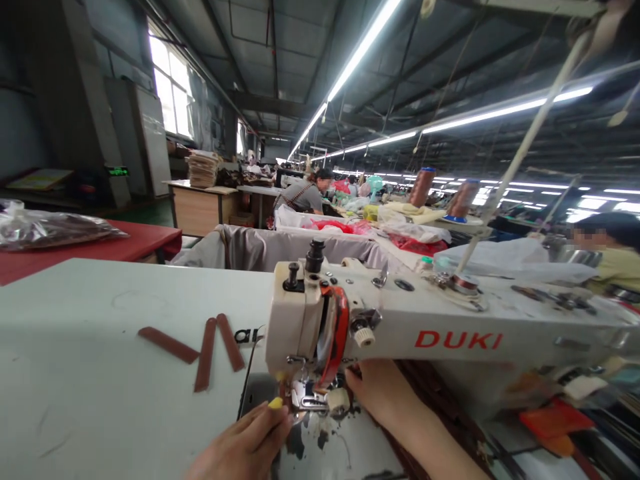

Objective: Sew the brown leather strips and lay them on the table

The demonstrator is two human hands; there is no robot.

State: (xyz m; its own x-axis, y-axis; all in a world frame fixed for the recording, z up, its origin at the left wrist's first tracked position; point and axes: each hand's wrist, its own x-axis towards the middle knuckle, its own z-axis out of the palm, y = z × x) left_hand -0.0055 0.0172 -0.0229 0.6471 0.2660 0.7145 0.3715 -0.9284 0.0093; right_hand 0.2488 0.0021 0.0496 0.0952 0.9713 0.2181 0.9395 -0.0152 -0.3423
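Stretching away at twelve o'clock, a long factory hall runs under rows of tube lights, with a window (173, 90) at ten o'clock and other people seated at their own benches beyond. Nearer, the white bench (75, 373) carries a cream sewing machine (450, 333) with "DUKI" in red on its arm. Two thread cones (423, 187) stand behind it at one o'clock. At the needle end, the left hand (243, 447) comes up from six o'clock, its grip nearly together, fingertips pinched on a small brown piece just beside the presser foot (313, 397); what exactly it pinches I cannot tell. The right hand (385, 393) lies at five o'clock behind the foot, its fingers hidden under the machine head, so its grip cannot be judged. Three brown strips (205, 353) lie at nine o'clock.
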